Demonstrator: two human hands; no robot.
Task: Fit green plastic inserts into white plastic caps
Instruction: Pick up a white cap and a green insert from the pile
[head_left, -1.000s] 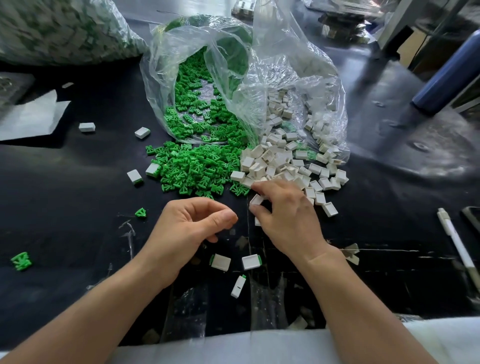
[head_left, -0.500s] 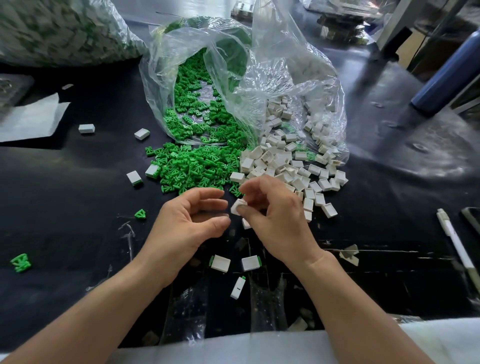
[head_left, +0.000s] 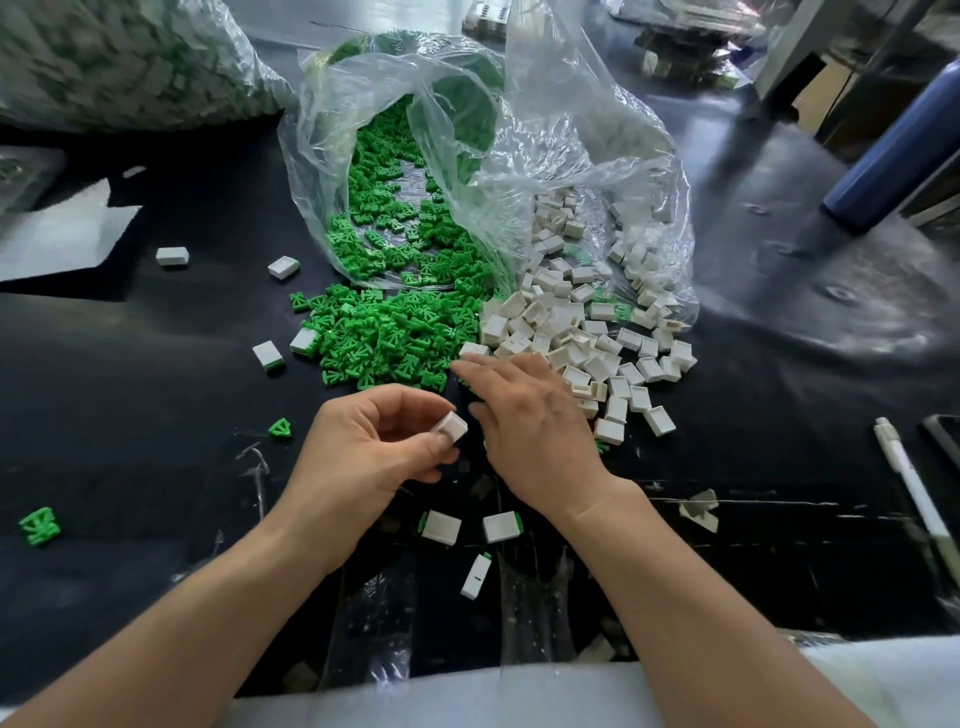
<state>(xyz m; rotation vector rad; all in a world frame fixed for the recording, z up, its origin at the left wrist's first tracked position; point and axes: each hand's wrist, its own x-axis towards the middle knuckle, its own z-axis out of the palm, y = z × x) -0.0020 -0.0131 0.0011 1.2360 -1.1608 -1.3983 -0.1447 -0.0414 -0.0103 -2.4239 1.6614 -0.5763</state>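
inserts (head_left: 384, 332) left, caps (head_left: 582, 338) right

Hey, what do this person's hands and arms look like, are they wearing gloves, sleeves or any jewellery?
The left hand and right hand are bare: no gloves, no rings in view. The left forearm and right forearm are uncovered to the frame's edge, with no sleeves, watch or bracelet showing.

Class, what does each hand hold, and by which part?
The left hand pinches a white cap by one end. The right hand, stretched toward the green inserts, holds nothing visible.
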